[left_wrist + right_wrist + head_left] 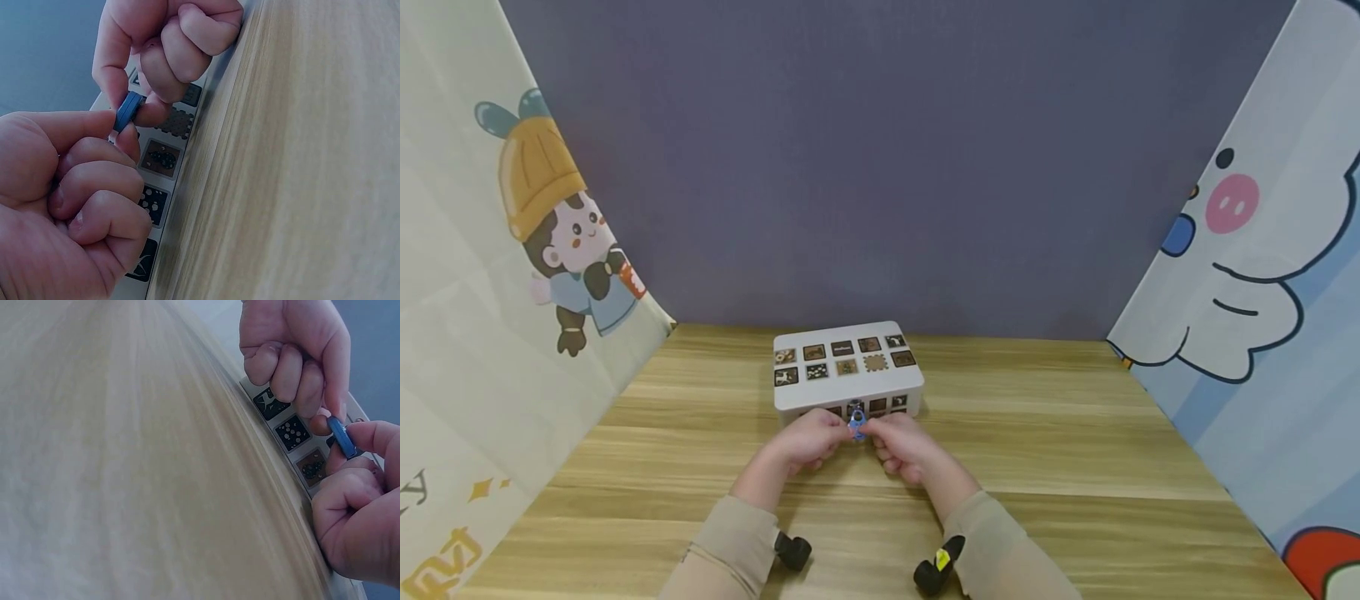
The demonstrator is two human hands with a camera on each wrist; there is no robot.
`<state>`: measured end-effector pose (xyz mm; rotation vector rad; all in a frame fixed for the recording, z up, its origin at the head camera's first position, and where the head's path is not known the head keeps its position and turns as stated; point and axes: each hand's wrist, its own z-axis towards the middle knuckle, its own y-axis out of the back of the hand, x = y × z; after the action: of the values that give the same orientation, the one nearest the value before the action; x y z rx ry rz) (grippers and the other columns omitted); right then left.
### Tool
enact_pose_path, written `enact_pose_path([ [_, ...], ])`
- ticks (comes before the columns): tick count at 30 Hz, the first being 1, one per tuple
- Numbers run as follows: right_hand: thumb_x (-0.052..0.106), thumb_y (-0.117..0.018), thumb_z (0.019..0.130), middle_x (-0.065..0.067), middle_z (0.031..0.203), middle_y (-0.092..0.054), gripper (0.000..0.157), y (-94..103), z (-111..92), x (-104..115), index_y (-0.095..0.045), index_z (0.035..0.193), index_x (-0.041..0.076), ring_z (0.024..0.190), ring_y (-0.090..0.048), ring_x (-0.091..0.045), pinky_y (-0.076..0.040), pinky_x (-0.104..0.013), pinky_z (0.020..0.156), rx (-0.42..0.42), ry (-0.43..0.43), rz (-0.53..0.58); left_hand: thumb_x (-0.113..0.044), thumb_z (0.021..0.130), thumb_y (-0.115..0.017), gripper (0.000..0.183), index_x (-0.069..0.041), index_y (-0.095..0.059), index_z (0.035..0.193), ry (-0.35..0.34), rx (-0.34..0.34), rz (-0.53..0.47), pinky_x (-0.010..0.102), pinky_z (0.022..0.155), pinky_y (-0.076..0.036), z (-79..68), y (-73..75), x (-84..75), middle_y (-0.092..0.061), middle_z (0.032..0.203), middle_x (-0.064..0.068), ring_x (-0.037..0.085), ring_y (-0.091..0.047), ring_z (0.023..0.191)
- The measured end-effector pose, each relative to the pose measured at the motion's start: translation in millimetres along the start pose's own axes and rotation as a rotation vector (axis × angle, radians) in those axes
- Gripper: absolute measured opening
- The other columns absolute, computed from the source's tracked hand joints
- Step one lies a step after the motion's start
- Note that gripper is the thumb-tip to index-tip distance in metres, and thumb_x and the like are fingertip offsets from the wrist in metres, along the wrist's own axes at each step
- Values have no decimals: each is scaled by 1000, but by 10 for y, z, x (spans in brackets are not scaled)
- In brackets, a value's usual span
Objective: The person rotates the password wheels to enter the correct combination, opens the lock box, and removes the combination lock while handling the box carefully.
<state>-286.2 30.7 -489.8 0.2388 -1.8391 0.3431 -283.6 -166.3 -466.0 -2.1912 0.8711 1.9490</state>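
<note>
A white box [835,392] with small dark picture tiles on its lid and front stands at the back of the table. At the middle of its front hangs a small blue padlock [857,425], its shackle up at the box's clasp. My left hand [808,437] pinches the padlock's left side between thumb and forefinger. From the other side my right hand [906,450] pinches it too, the remaining fingers curled in. The left wrist view shows the blue padlock body [128,112] edge-on between both sets of fingertips. Fingers partly cover the box's front.
The wood-grain table [1045,450] extends on both sides of the box. Behind it rises a plain grey-purple wall [880,167]. Printed cartoon sheets flank the table at the left [460,333] and right [1285,333]. Black camera mounts [793,552] stick out from the sleeves.
</note>
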Motion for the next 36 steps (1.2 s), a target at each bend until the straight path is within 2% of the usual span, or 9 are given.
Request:
enact_pose_path([
  [14, 24, -69, 89, 7, 54, -32, 27, -6, 5, 4, -52, 75, 10, 44, -26, -6, -23, -19, 39, -5, 1, -17, -17, 98, -59, 27, -4, -53, 75, 10, 12, -10, 22, 40, -25, 19, 8, 0, -34, 51, -6, 8, -28, 42],
  [25, 25, -69, 90, 8, 54, -32, 29, -13, 8, 8, -50, 72, 12, 44, -27, -5, -23, -19, 40, -11, 4, -22, -16, 99, -59, 30, -9, -49, 71, 1, 14, -2, 22, 40, -25, 7, 4, -1, -33, 51, -6, 8, -27, 42],
  [36, 25, -67, 90, 8, 53, -33, 26, -37, -1, 0, -52, 73, 12, 44, -26, -5, -22, -19, 39, -22, -2, -15, -18, 99, -61, 28, -6, -52, 75, -2, 0, 12, 23, 41, -26, -1, -7, -2, -34, 51, -6, 8, -28, 42],
])
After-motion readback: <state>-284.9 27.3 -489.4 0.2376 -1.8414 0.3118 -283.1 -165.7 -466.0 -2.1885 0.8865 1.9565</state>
